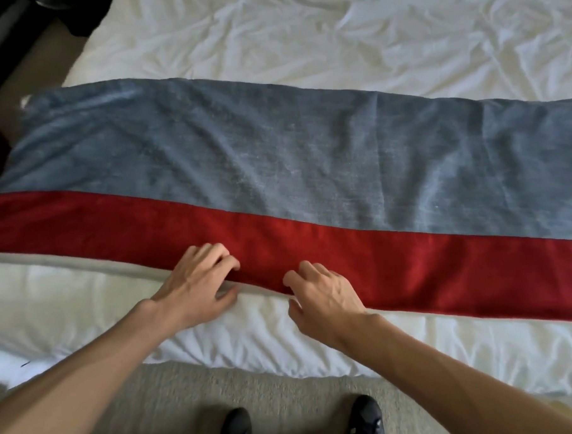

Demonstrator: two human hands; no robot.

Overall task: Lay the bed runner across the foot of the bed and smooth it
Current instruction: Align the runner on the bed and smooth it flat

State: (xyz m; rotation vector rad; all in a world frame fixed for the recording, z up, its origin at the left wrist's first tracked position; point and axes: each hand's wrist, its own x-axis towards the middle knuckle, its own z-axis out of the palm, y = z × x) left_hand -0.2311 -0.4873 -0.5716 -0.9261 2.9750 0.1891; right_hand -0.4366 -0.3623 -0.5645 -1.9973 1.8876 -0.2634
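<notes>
Crosswise on the wrinkled bed [335,34] lies the bed runner [275,158], left hand [196,286] and right hand [325,292] fingers [308,269] pinching its edge.

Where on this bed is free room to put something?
Free: white duvet beyond the bed runner; also the duvet strip right of the right hand. Crowded: the runner's near edge, held by the left hand too.

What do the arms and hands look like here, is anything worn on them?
The left forearm and right forearm are bare, no sleeves showing. The left hand and right hand carry no gloves, rings, watch or bands that I can see.
</notes>
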